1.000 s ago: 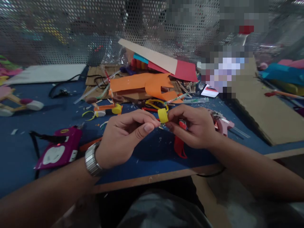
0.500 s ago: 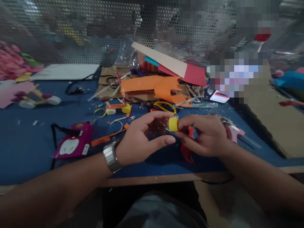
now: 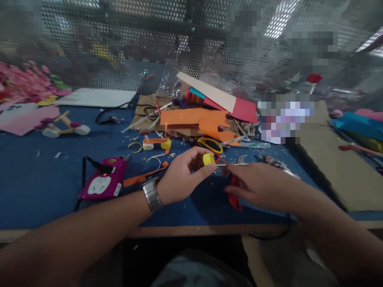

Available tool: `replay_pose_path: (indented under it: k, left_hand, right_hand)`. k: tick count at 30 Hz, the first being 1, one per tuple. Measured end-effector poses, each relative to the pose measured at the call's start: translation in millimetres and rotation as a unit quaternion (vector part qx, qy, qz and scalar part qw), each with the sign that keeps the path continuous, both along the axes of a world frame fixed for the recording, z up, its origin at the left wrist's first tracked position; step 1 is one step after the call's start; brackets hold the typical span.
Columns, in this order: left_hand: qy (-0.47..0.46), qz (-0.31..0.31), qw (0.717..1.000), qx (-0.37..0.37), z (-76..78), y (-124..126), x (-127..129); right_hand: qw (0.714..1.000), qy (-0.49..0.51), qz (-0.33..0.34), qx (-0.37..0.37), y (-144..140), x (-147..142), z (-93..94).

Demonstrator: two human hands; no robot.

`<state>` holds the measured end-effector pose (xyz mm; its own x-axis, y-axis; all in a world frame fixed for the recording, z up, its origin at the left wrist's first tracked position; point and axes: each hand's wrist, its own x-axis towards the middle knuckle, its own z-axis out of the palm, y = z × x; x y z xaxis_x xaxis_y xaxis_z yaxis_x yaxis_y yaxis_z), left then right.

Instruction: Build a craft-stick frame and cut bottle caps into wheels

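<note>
My left hand (image 3: 187, 173) is closed around a small yellow ring-shaped roll (image 3: 208, 159), pinched between thumb and fingers, its open end tipped upward. To its right, just over the table, my right hand (image 3: 257, 181) has its thumb and fingers apart, no longer on the roll. Under and between those fingers shows a red curved handle-like piece (image 3: 235, 201), partly hidden by the hand. A thin, light-coloured stick-like piece (image 3: 221, 164) lies by the right fingertips; I cannot tell whether they touch it.
Orange paper (image 3: 185, 117) and yellow-handled scissors (image 3: 211, 144) lie behind the hands. On the left are a purple box with a cord (image 3: 104, 177) and a small wheeled model (image 3: 64, 126). Brown cardboard (image 3: 335, 171) rests at the right. A perforated metal screen (image 3: 119, 52) stands behind.
My right hand has let go of the yellow roll and moved slightly down over the red piece. My left hand keeps the roll, now tilted. The camera view has shifted.
</note>
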<state>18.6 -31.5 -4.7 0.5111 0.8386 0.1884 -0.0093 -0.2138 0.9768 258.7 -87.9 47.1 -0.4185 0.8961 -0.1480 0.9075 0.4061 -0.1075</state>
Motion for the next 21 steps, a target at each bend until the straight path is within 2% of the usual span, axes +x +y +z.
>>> replay_pose_path:
  k: [3,6,10,14,21]
  left_hand:
    - [-0.016,0.009,1.0,-0.02,-1.9,3,0]
    - [-0.027,0.008,0.999,-0.022,-3.1,4,1]
    - [-0.033,0.012,0.999,-0.023,-4.7,6,1]
    - [-0.03,0.008,0.999,-0.017,-4.4,8,0]
    - [0.004,-0.018,1.0,-0.014,-5.4,6,0]
  right_hand:
    - [0.992,-0.093,-0.078,-0.027,-11,-3,-0.2]
    - [0.983,-0.117,-0.141,-0.016,-19,-7,-6.4]
    - [0.982,-0.08,-0.171,-0.013,-22,-11,-11.2]
    - [0.977,-0.064,-0.204,-0.006,-21,-7,-8.3]
    - [0.975,-0.018,-0.217,0.046,-8,23,-3.9]
